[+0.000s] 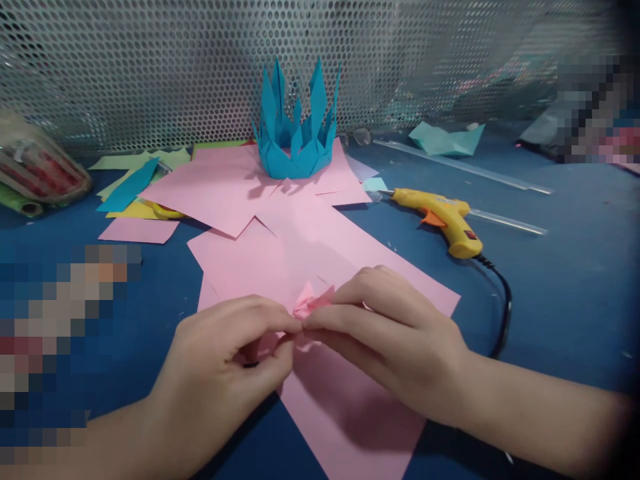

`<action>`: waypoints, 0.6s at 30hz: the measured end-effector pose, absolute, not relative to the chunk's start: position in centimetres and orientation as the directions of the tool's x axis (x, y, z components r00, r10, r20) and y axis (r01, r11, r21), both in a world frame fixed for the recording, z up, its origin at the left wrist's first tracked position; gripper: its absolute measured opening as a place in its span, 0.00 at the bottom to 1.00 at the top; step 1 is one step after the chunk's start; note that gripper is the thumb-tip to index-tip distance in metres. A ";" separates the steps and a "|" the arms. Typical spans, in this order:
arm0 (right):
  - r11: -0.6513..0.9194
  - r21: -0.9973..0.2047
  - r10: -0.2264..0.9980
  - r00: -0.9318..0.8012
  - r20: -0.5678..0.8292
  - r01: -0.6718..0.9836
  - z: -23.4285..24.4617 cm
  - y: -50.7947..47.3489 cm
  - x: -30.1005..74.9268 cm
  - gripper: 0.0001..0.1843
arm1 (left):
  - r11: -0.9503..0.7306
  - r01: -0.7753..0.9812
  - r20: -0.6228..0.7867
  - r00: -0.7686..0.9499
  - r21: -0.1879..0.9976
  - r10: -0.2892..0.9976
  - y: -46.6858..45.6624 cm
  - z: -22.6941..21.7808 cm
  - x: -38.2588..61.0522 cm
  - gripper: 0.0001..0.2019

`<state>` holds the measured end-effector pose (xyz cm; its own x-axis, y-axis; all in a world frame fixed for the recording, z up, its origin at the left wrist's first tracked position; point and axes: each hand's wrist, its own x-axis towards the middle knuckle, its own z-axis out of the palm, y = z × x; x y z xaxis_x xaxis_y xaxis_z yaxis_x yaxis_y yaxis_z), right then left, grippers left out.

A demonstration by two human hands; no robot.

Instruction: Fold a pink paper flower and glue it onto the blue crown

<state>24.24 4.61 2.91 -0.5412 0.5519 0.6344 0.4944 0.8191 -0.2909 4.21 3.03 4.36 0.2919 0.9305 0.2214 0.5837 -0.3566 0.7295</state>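
Note:
Between my two hands is a small folded piece of pink paper (311, 301), with pointed tips sticking up. My left hand (230, 353) pinches its left side between thumb and forefinger. From the right, my right hand (385, 333) grips the same piece with its fingertips, hiding much of its lower part. Both hands are just above overlapping sheets of pink paper (360, 260) on the blue table (560, 293). Farther back, a blue folded-paper crown (295, 157) stands upright on the pink sheets.
A yellow glue gun (450, 217) lies at the right, its black cord running toward me. Clear glue sticks (465, 167) and a mint paper piece (445, 139) lie behind it. Paper scraps (135, 230) and a clear container (45, 163) are at left. A perforated metal panel (175, 73) bounds the back.

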 end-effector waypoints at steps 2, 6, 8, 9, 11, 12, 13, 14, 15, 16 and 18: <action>0.809 -0.294 0.567 -0.544 0.619 0.509 3.0 4.7 24.2 0.11 | -0.423 0.595 0.297 0.304 0.683 0.905 3.1 4.2 4.0 0.08; 0.774 -0.379 0.620 -0.483 0.619 0.507 3.0 4.6 24.1 0.09 | -0.517 0.622 0.438 0.293 0.588 0.850 3.4 3.8 3.7 0.08; 0.769 -0.389 0.626 -0.473 0.620 0.507 2.9 4.5 24.0 0.10 | -0.507 0.630 0.435 0.283 0.588 0.855 3.5 3.7 3.6 0.08; 0.773 -0.380 0.619 -0.468 0.631 0.508 2.7 4.5 23.9 0.10 | -0.500 0.629 0.429 0.277 0.596 0.860 3.6 3.6 3.6 0.08; 0.786 -0.350 0.596 -0.472 0.649 0.511 2.5 4.4 23.8 0.11 | -0.493 0.625 0.422 0.274 0.605 0.864 3.7 3.7 3.6 0.08; 0.793 -0.329 0.581 -0.474 0.661 0.513 2.5 4.5 23.8 0.10 | -0.495 0.623 0.418 0.280 0.606 0.864 3.7 3.7 3.6 0.08; 0.799 -0.307 0.569 -0.485 0.664 0.517 2.5 4.5 23.8 0.10 | -0.498 0.622 0.416 0.288 0.604 0.863 3.7 3.7 3.6 0.08; 0.806 -0.278 0.552 -0.495 0.670 0.522 2.5 4.5 23.8 0.08 | -0.501 0.624 0.415 0.293 0.600 0.861 3.7 3.8 3.5 0.08; 0.812 -0.247 0.539 -0.516 0.666 0.529 2.5 4.5 23.9 0.06 | -0.505 0.626 0.414 0.300 0.595 0.859 3.7 3.8 3.5 0.08; 0.817 -0.212 0.523 -0.536 0.663 0.536 2.6 4.5 23.9 0.05 | -0.508 0.628 0.410 0.309 0.589 0.858 3.7 3.8 3.5 0.09; 0.820 -0.155 0.501 -0.562 0.658 0.551 2.8 4.4 24.1 0.05 | -0.521 0.629 0.403 0.335 0.577 0.852 3.7 3.8 3.4 0.10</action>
